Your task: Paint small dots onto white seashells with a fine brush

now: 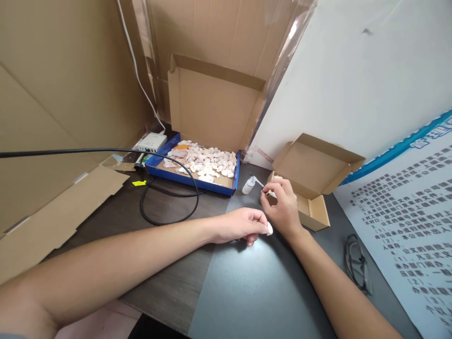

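My left hand point(243, 227) is closed in a pinch on a small white shell point(270, 229), held just above the grey mat. To its right, my right hand point(282, 202) is also closed, its thumb and forefinger pinching a thin white stick point(259, 181) with a dark end. That stick points towards a small white bottle point(249, 185) standing on the mat. Several pale shells fill a shallow blue-edged cardboard box point(190, 181) with its lid raised. Behind my right hand, a small brown carton point(320, 214) stands with its flap up; my hand hides part of its inside.
A black cable point(169, 222) loops across the dark wooden table point(169, 278) in front of the blue box. A white adapter point(151, 142) and a yellow tag point(139, 183) lie left. Glasses point(356, 263) rest on the mat point(254, 296) beside a printed sheet point(399, 226). Cardboard walls point(70, 70) surround the back left.
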The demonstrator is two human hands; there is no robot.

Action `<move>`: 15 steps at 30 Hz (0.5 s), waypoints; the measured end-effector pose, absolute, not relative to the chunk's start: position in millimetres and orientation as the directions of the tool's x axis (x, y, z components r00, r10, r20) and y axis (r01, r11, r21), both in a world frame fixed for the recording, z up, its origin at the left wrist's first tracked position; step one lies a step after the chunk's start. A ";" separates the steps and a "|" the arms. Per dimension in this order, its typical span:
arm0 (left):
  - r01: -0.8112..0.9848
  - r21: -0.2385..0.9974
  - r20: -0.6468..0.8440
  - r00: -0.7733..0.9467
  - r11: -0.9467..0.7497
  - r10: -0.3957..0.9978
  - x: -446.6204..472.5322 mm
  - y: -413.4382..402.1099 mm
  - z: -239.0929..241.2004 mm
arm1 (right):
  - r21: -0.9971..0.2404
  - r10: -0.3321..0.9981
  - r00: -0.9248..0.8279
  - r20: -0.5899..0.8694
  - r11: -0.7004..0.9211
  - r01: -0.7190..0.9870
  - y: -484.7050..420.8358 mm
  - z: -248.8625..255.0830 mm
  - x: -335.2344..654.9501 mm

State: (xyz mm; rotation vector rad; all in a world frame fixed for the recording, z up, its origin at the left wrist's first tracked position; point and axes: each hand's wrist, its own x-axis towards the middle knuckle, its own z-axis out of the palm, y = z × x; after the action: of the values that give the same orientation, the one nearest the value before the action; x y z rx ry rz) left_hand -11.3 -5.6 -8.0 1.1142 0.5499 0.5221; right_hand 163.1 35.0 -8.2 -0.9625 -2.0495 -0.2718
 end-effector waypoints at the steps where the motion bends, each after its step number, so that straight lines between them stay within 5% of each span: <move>1: -0.115 0.929 -0.148 0.754 0.350 0.641 -11.2 -5.5 -8.5 | -0.137 0.531 -0.363 0.766 0.686 0.714 34.4 -7.7 163.6; 15: -0.125 0.928 -0.140 0.755 0.351 0.640 -10.6 -6.2 -8.2 | -0.137 0.506 -0.318 0.802 0.673 0.727 28.2 1.1 165.7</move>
State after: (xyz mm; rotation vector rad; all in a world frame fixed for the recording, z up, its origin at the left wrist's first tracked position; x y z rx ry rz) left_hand -10.6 -6.2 -8.2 1.1111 0.5407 0.5277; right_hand 165.7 28.2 1.1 -0.9548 -1.9920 -0.3113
